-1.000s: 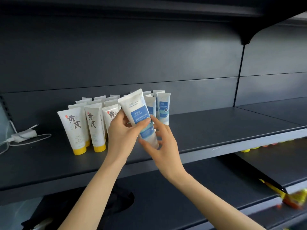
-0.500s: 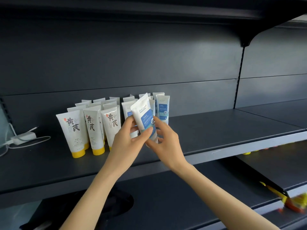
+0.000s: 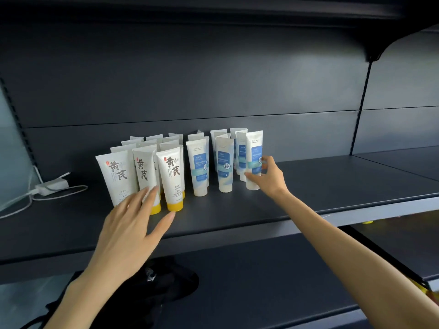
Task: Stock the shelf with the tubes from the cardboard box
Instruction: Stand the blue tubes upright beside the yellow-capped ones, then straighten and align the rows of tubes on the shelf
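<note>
Two bunches of tubes stand side by side on the shelf (image 3: 308, 186). In the left bunch (image 3: 145, 162) the tubes stand in rows, one behind the other, and the right bunch (image 3: 223, 160) does too. The end tube (image 3: 253, 153) stands at the front, far right, with the right hand (image 3: 268, 176) around it. The left hand (image 3: 130, 229) is in front of the left bunch. A plug with a cord (image 3: 52, 186) lies far left on the shelf. A lower shelf (image 3: 261, 281) sits below
</note>
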`<state>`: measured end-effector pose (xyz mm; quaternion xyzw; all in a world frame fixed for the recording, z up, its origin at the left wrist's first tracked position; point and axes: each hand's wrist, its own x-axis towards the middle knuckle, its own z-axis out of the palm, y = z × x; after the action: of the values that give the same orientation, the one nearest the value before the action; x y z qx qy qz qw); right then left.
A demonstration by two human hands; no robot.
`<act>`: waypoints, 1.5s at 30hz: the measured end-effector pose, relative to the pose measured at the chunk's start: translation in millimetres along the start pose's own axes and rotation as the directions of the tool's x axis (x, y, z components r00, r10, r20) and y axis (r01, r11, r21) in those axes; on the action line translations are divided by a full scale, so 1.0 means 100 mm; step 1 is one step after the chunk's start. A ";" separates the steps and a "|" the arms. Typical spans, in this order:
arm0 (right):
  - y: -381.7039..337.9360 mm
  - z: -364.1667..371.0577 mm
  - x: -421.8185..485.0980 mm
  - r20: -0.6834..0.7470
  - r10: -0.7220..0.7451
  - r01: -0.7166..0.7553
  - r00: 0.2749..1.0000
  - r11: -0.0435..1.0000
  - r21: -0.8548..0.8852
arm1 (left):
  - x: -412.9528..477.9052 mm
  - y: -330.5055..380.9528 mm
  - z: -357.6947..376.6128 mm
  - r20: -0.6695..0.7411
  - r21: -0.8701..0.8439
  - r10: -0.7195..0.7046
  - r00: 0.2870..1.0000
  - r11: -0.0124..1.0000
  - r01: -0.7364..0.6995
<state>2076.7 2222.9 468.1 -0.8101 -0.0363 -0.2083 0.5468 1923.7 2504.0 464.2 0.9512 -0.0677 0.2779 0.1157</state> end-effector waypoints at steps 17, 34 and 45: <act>0.16 0.15 0.20 -0.005 0.078 -0.078 0.997 0.994 -0.072 | -0.05 -0.12 -0.03 0.049 -0.100 -0.105 0.993 0.989 0.110; -0.04 0.10 -0.17 -0.064 0.000 -0.009 0.998 0.989 -0.145 | -0.06 -0.25 -0.43 -0.017 -0.176 -0.164 0.986 0.972 0.158; -0.76 0.41 -0.79 0.027 -0.312 0.313 0.950 0.949 -0.032 | -0.01 -0.61 -0.70 0.013 -0.282 -0.178 0.984 0.943 0.175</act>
<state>1995.0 2303.8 490.9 -0.8061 -0.1663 -0.2841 0.4917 1898.9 2581.2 509.6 0.9255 -0.0206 0.2598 0.2748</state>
